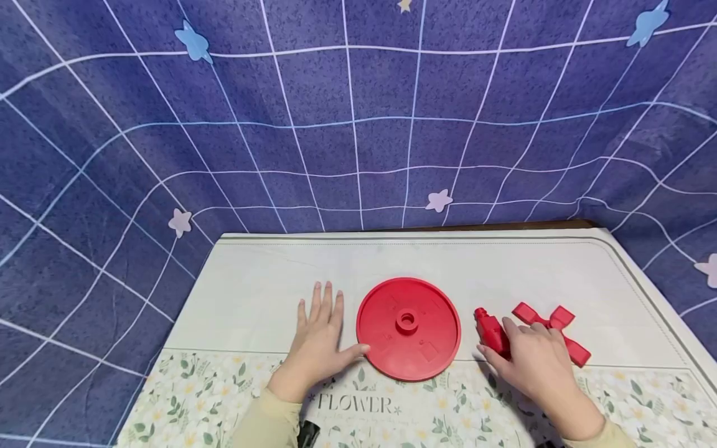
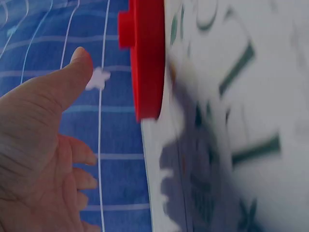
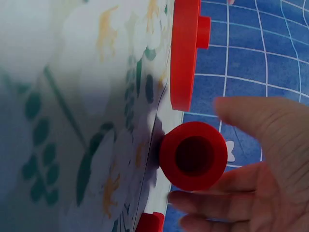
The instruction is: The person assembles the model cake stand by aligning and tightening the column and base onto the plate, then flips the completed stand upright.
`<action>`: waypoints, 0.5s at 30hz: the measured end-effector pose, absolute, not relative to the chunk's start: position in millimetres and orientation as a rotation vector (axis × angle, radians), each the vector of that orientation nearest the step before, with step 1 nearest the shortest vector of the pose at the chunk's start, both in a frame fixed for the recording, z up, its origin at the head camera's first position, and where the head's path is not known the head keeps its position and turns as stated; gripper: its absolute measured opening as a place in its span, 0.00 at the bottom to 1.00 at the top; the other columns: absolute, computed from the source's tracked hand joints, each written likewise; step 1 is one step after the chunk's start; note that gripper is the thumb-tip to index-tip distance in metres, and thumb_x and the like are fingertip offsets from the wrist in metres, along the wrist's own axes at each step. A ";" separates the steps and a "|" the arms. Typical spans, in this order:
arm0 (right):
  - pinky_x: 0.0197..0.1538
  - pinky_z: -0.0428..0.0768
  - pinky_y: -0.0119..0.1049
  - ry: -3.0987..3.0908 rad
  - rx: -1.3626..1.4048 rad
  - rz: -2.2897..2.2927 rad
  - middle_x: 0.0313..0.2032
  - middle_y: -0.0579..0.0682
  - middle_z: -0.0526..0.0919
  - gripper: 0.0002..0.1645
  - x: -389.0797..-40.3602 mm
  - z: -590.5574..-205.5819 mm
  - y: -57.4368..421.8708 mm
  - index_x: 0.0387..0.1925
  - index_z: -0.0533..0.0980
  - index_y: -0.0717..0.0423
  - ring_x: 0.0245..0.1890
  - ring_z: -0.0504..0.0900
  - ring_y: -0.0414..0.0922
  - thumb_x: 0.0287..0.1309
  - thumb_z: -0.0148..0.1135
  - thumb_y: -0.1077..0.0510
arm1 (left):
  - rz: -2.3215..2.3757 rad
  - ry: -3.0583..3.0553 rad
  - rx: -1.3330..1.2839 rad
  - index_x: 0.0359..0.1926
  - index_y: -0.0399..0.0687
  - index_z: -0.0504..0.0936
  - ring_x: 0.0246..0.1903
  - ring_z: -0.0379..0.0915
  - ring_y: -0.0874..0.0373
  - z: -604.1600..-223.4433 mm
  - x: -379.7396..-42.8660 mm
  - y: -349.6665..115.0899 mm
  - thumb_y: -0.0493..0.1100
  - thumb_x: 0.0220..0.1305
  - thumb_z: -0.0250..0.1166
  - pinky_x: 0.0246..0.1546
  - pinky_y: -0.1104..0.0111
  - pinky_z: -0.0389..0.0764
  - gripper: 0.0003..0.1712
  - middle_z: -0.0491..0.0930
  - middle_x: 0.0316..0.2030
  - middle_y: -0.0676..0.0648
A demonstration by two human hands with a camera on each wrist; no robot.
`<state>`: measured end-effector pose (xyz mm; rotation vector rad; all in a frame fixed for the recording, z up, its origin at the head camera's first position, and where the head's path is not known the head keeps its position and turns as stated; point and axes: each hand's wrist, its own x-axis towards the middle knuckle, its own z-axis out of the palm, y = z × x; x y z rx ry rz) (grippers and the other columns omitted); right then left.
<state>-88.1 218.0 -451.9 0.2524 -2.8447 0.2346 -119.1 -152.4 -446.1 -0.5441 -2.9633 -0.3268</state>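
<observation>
A round red disc point(image 1: 386, 354) with a raised rim and a hollow hub in its middle lies on the table. To its left is my left hand point(image 1: 319, 348), fingers spread and nearly straight. Its thumb reaches the disc's lower left edge in the head view; the left wrist view shows that thumb point(image 2: 72, 79) apart from the disc. My right hand point(image 1: 538, 361) reaches over a red hollow post point(image 1: 492, 333) lying on its side. In the right wrist view the post's round open end point(image 3: 166, 154) sits between thumb and fingers, the thumb apart from it.
A red cross-shaped piece point(image 1: 576, 351) lies just beyond the right hand. The table point(image 1: 269, 280) carries a white cover with a flower-print band at the front. A blue grid curtain point(image 1: 381, 143) with stars hangs behind the table and along its sides.
</observation>
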 end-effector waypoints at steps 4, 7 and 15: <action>0.30 0.68 0.50 -2.962 0.226 0.221 0.19 0.49 0.76 0.41 -90.0 -453.5 216.7 0.46 0.78 0.66 0.21 0.74 0.49 0.38 0.75 0.39 | -0.312 -3.032 -0.654 0.73 0.33 0.55 0.74 0.29 0.41 -450.7 -118.9 -137.9 0.75 0.53 0.61 0.69 0.42 0.41 0.63 0.44 0.74 0.34; 0.28 0.70 0.49 -2.962 0.211 0.263 0.19 0.50 0.77 0.37 -90.2 -453.8 216.8 0.45 0.77 0.68 0.18 0.74 0.47 0.40 0.75 0.44 | -0.302 -3.081 -0.716 0.72 0.31 0.56 0.74 0.33 0.39 -454.7 -119.6 -130.5 0.74 0.56 0.60 0.69 0.45 0.47 0.61 0.48 0.73 0.32; 0.22 0.70 0.44 -2.693 0.183 0.500 0.17 0.49 0.73 0.31 -93.7 -443.7 216.7 0.46 0.72 0.67 0.14 0.66 0.43 0.41 0.73 0.56 | -0.332 -3.192 -0.691 0.72 0.26 0.52 0.74 0.35 0.37 -459.3 -120.3 -121.7 0.74 0.58 0.58 0.69 0.48 0.54 0.63 0.47 0.73 0.29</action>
